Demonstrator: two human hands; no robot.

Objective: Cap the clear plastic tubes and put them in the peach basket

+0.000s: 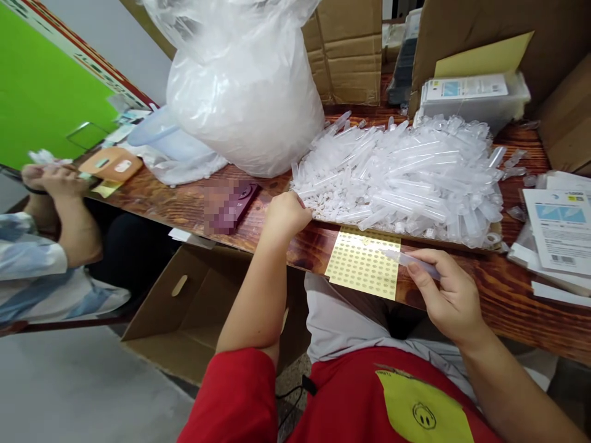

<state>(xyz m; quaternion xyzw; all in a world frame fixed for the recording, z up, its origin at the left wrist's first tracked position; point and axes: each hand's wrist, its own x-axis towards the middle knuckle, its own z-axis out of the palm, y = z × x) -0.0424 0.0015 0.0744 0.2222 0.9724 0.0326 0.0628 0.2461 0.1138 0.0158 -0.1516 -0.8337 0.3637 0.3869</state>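
My right hand (450,298) pinches a clear plastic tube (425,267) between thumb and fingers. The tube's narrow tip lies over a yellow sheet of small round stickers (362,264) at the table's front edge. My left hand (287,215) is closed, its fingertips at the left edge of a heap; whatever it grips is hidden. Many clear plastic tubes (410,178) make up that heap, which lies on a flat piece of cardboard. Small white pieces (325,200) are gathered at the heap's front left, beside my left hand.
A large, full plastic bag (249,104) stands behind my left hand. Left of that hand lies a maroon pouch (237,209). Printed cards (561,231) lie at the right. An open cardboard box (184,307) sits below the table. A co-worker's hands (50,175) are at far left.
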